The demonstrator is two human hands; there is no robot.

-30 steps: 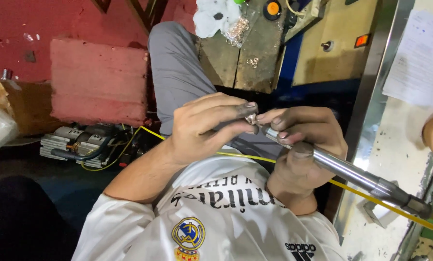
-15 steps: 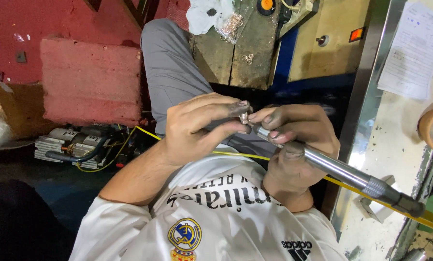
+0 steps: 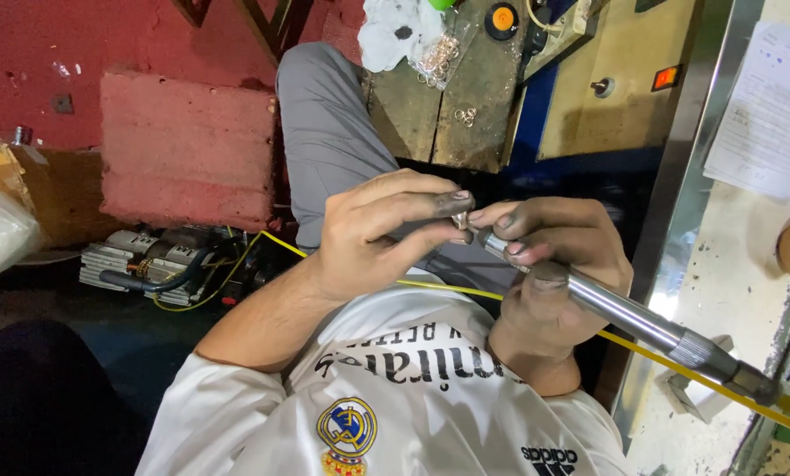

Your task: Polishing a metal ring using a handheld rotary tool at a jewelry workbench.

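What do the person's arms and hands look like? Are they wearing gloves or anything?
No gloves. Both the left hand and the right hand are bare, and the fingertips are smudged with dark grime. The forearms are bare too. A short white sleeve of a sports shirt covers the upper left arm. No watch, rings or bands show.

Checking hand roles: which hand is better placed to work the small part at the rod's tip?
Left, probably: the left hand pinches the small metal part at the tip, while the right hand is wrapped round the metal rod.
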